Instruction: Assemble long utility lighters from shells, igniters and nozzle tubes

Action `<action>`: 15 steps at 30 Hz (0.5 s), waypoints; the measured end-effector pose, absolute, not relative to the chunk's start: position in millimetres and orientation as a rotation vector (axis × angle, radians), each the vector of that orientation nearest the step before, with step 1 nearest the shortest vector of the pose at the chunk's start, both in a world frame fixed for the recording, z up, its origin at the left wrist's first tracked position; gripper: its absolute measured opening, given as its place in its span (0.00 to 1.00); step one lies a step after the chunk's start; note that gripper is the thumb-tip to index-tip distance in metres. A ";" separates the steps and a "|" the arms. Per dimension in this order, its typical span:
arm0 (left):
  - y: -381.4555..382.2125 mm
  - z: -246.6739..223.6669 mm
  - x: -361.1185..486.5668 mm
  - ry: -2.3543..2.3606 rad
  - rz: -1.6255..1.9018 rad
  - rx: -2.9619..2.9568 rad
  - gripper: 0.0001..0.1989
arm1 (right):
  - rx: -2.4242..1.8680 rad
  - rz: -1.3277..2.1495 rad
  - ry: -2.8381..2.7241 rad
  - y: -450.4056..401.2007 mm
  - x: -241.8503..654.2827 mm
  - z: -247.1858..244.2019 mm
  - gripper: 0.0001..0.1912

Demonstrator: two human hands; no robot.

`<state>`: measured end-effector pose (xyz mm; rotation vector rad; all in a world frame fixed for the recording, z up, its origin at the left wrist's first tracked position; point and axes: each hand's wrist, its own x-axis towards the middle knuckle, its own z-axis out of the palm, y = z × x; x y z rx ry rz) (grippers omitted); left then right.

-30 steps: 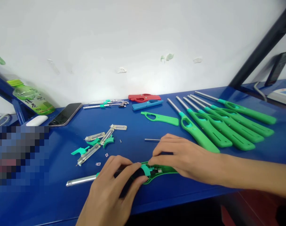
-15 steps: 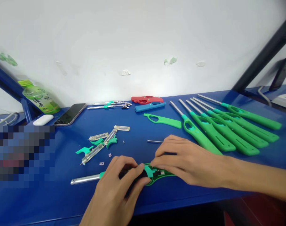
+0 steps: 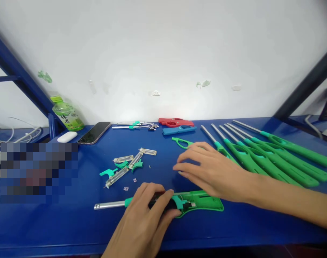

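Note:
My left hand (image 3: 144,215) is closed around an open-sided green gas lighter (image 3: 209,202) lying on the blue table. Its metal tube (image 3: 109,205) points left, and a teal trigger (image 3: 179,201) and black parts show inside the shell. My right hand (image 3: 212,173) hovers above and behind the lighter, fingers stretched and apart, with nothing visible in them. Beyond it lies a green half shell (image 3: 181,143), partly hidden by that hand. Clear fuel tanks (image 3: 117,177) and teal triggers (image 3: 108,172) lie behind the left hand, near small pale clips (image 3: 126,188).
Several green lighters (image 3: 295,147) lie fanned out at the right. Red shells (image 3: 176,122), a blue shell (image 3: 179,130) and metal tubes with wires (image 3: 133,126) rest along the wall. At the left are a phone (image 3: 95,133), a white case (image 3: 67,137) and a bottle (image 3: 68,114).
My right hand has let go of the lighter and lifted up and away, so the shell's right end shows. My left hand still holds the lighter. The camera view has shifted.

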<state>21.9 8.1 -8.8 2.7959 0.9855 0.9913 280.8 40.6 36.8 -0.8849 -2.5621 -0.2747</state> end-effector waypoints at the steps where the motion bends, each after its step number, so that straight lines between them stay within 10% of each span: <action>1: 8.0 -8.2 21.8 0.987 1.000 2.799 0.12 | -0.919 -0.316 -2.611 46.5 276.1 41.1 0.13; 15: 38.1 13.8 -41.6 1.794 1.134 2.776 0.16 | -0.765 -0.566 -2.945 122.1 200.4 64.1 0.10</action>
